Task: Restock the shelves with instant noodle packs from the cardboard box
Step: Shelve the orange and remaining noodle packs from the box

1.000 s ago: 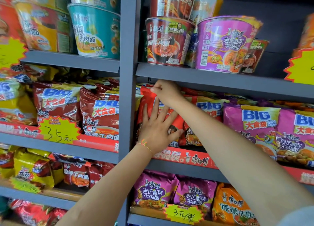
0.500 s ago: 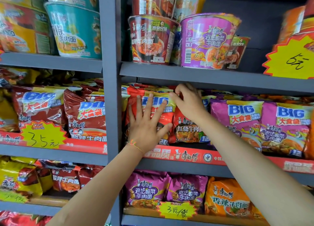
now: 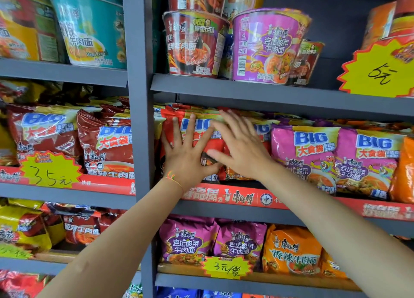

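Red noodle packs (image 3: 197,127) at frame centre, on the middle shelf (image 3: 246,199), sit under the flat, spread left hand (image 3: 187,156) and right hand (image 3: 240,149), neither gripping; press evenly, so the upright fronts stay flush.

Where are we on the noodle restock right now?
Looks done: red noodle packs stand on the middle shelf, beside full rows of pink packs. In hand: the left hand and right hand press flat on the red packs, seating them. Left: unknown, since the cardboard box is out of view.
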`<state>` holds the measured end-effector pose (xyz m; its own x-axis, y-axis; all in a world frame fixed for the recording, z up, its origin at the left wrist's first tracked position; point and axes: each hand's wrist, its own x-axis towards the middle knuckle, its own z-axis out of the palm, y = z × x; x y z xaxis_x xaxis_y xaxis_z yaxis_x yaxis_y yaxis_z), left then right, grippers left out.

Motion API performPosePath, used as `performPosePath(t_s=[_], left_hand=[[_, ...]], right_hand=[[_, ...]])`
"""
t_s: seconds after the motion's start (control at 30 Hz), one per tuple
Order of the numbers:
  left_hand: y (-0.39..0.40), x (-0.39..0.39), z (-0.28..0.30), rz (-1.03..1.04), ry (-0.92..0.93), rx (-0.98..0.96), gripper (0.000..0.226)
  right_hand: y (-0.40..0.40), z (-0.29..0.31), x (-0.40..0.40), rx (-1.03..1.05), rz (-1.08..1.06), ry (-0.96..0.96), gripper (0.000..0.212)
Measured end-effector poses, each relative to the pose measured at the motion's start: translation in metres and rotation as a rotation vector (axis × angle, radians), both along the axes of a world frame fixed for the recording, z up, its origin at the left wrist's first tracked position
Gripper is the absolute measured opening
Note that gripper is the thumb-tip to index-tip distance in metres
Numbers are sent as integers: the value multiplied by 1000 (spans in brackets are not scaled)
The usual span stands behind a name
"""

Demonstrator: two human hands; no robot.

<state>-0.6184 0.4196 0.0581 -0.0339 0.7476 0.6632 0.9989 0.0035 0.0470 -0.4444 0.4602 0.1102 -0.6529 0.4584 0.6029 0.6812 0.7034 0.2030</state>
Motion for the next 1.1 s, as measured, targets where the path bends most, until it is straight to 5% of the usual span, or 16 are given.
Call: performPosePath(t_s=[0.13, 0.37, 0.63, 0.9, 1.1], left_hand=[[5, -1, 1, 27, 32, -25, 100], [-14, 0, 13, -14, 5, -93, 108], [-11, -9, 17, -63, 52, -163, 131], [-6, -6, 19, -50, 65, -160, 135], [-17, -5, 34, 61, 276, -289, 138]], right_hand=[[9, -16, -1, -41, -49, -138, 76], [-17, -10, 14, -19, -61, -23, 77], [-1, -20, 21, -65, -356, -242, 136], [12, -18, -6, -46, -513, -268, 142], [2, -7, 12, -102, -481, -321, 143]])
